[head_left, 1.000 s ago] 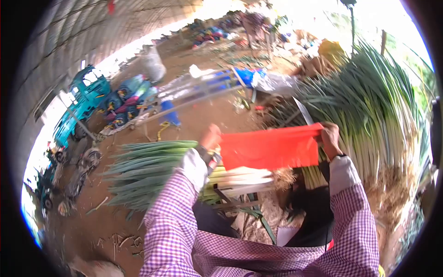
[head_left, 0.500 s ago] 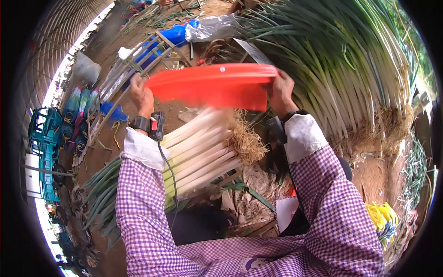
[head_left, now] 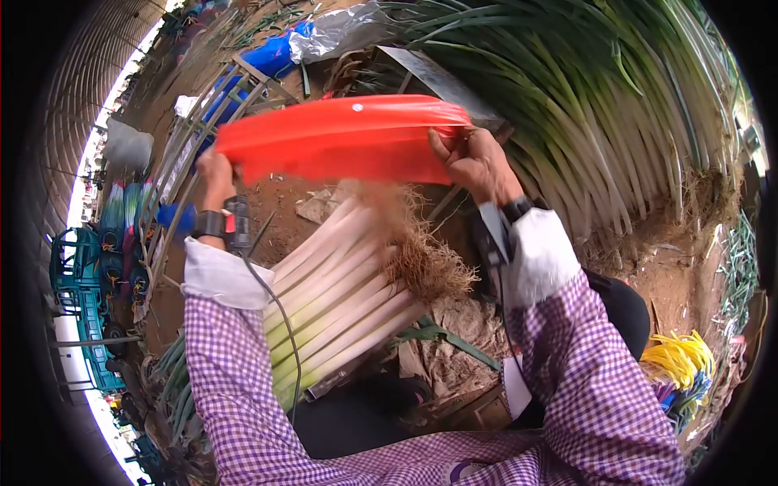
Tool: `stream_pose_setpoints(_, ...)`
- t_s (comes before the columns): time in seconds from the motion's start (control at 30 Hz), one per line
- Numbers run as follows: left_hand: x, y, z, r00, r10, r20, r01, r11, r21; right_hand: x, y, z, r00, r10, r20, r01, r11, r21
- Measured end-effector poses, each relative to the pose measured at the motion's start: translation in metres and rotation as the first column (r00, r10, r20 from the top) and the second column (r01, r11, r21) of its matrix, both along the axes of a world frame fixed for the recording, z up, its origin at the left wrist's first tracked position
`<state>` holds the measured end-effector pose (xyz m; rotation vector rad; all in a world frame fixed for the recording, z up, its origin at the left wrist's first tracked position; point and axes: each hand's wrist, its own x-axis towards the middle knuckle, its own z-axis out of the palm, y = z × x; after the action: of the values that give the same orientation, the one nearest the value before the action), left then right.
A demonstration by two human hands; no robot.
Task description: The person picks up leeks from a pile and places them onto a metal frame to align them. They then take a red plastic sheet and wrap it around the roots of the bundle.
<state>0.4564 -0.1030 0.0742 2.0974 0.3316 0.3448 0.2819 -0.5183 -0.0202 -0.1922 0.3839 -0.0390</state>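
A red plastic sheet or bag (head_left: 332,138) is stretched between my two hands. My left hand (head_left: 215,174) grips its left end; the fingers are partly hidden and blurred. My right hand (head_left: 478,160) pinches the right end between thumb and fingers. Just below the red plastic lies a bundle of leeks (head_left: 336,296), white stalks side by side, with their brown roots (head_left: 425,255) pointing right and green leaves to the lower left under my left sleeve.
A large pile of leeks (head_left: 600,138) fills the upper right. Silver foil (head_left: 344,32) and blue material (head_left: 271,57) lie at the top, beside a wooden frame (head_left: 174,154). Yellow ties (head_left: 681,356) are at the lower right, and a teal vehicle (head_left: 81,283) stands far left.
The red plastic and both hands have shifted left in view. My right hand has turned, with its thumb and fingers now across the front of the plastic.
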Motion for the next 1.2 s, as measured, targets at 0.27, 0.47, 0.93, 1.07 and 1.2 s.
stream_pose_setpoints(0.27, -0.011, -0.004, -0.081, 0.911, -0.39, -0.137, 0.322, 0.878, -0.354, -0.034, 0.021, -0.083, 0.979, 0.088, -0.184, -0.074, 0.994, 0.08)
stream_pose_setpoints(0.47, -0.035, -0.019, -0.137, 0.773, -0.36, -0.522, 0.152, 0.904, -0.399, -0.032, 0.006, -0.243, 0.993, -0.099, -0.071, 0.07, 0.942, -0.329)
stream_pose_setpoints(0.93, -0.022, -0.06, -0.189, 0.727, -0.571, -0.381, 0.104, 0.64, -0.761, -0.088, 0.048, -0.251, 0.974, -0.144, -0.175, 0.175, 0.968, 0.181)
stream_pose_setpoints(1.07, -0.042, -0.066, -0.189, 0.514, -0.757, -0.404, 0.305, 0.601, -0.738, -0.104, 0.067, -0.285, 0.971, -0.157, -0.179, 0.186, 0.969, 0.16)
stream_pose_setpoints(1.2, -0.05, -0.064, -0.196, 0.387, -0.673, -0.63, 0.137, 0.718, -0.683, -0.141, 0.105, -0.345, 0.981, -0.155, -0.12, 0.089, 0.9, -0.428)
